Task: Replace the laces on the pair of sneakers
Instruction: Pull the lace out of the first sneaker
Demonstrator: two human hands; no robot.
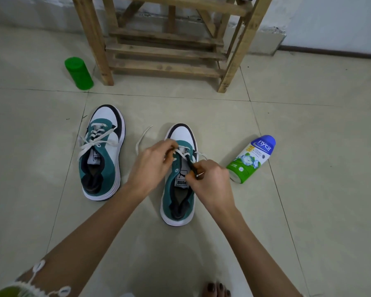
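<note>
Head view: the right sneaker (169, 185) stands on the floor (287, 211) at centre, just right of the laced left sneaker (103, 151). The left hand (152, 166) pinches the white lace (140, 138) at the far eyelets. The right hand (210, 179) is clamped on a dark slender item (191, 162), lace or tool unclear. Recommended: steady the eyelet row and draw the lace straight, one crossing at a time.

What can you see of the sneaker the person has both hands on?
This sneaker is teal and suede-looking, with a white toe cap, dark trim, white sole and a Puma tongue label. It stands upright on the floor, toe pointing away. Its white lace is threaded only through the front eyelets, ends trailing. The left hand pinches it at the eyelets; the right hand holds a dark strip over the tongue.
</note>
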